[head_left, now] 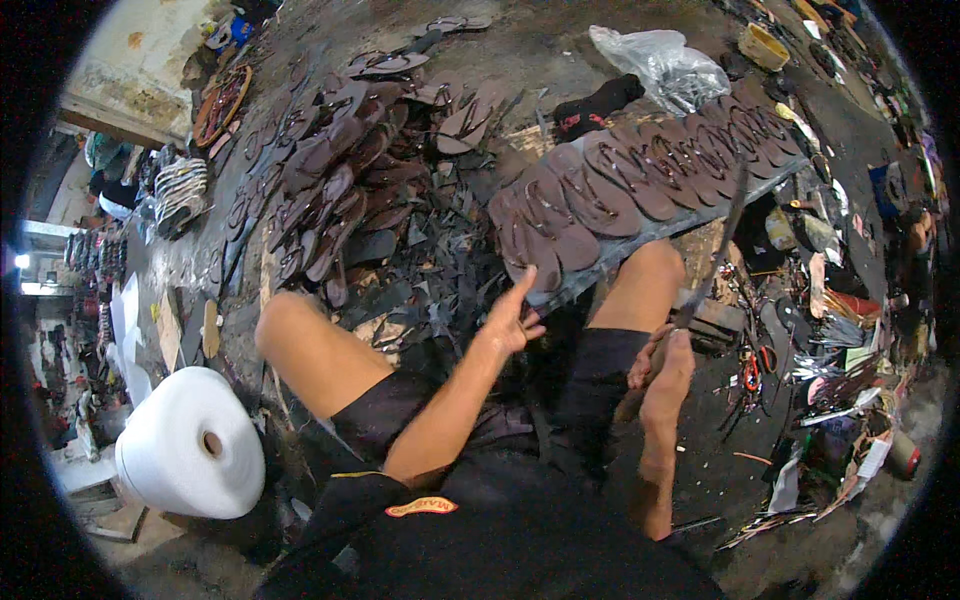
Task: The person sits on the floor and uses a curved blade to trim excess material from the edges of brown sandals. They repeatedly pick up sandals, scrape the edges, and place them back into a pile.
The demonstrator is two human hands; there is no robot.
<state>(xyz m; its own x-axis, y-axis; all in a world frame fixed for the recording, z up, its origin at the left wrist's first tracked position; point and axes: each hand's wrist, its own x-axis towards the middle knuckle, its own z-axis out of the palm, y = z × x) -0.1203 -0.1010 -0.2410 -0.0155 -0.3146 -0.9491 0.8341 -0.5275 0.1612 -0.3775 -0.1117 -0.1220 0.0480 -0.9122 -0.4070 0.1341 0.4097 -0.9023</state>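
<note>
A row of brown thong sandals (pixel 605 195) lies side by side along a long grey board or sheet (pixel 600 262), slanting up to the right in front of my knees. My left hand (pixel 512 318) is at the near left corner of this row, fingers apart, with one fingertip at the heel of the nearest sandal. Whether it presses on it I cannot tell. Beside my right knee, my right hand (pixel 665 372) is closed round the handle of a long, thin, dark knife (pixel 728 228). Its blade points up and away, passing over the sheet's right part; the handle is mostly hidden by the fingers.
A large heap of brown sandals (pixel 330 185) lies ahead on the left, with dark offcuts (pixel 455 250) scattered between it and the row. Left of me stands a white roll (pixel 190 445). A clear plastic bag (pixel 665 70) lies beyond the row. Mixed scraps (pixel 840 370) crowd the right.
</note>
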